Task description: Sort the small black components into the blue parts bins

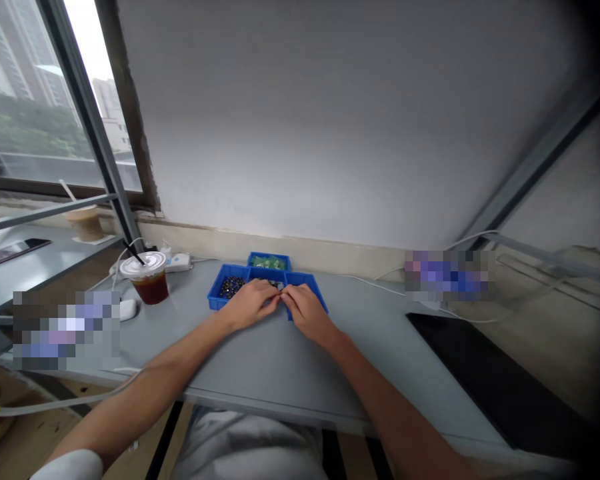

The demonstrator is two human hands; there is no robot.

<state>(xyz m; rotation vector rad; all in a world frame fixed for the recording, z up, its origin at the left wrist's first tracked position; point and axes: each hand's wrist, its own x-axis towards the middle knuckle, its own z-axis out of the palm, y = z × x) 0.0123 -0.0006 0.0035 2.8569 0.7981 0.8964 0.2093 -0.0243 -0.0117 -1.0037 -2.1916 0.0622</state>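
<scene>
A tiny dark part (281,291) sits between the fingertips of the two hands, just above the blue bins; its exact shape is too small to tell. The left hand (254,305) and the right hand (307,312) meet there, each with thumb and fingers appearing to pinch it from its own side. It looks light and probably stiff, so weight should be no trouble; being so small, it could slip from a loose grip. Its edges, taken between thumb and fingertip, seem the best hold.

Close by, the left bin (213,302) carries a heap of glinting, dark and brassy pieces (231,287), likely hard and rolling. The middle bin (266,272) is partly hidden by the left hand, the right bin (316,288) lies beside the right hand, and the back bin (251,257) holds green pieces (271,263). All four are boxy, seemingly smooth plastic.

Around them spreads the smooth grey counter (260,373), with a clear cup (151,288) of reddish-brown drink at left and a flat black slab (490,380) at right.
</scene>
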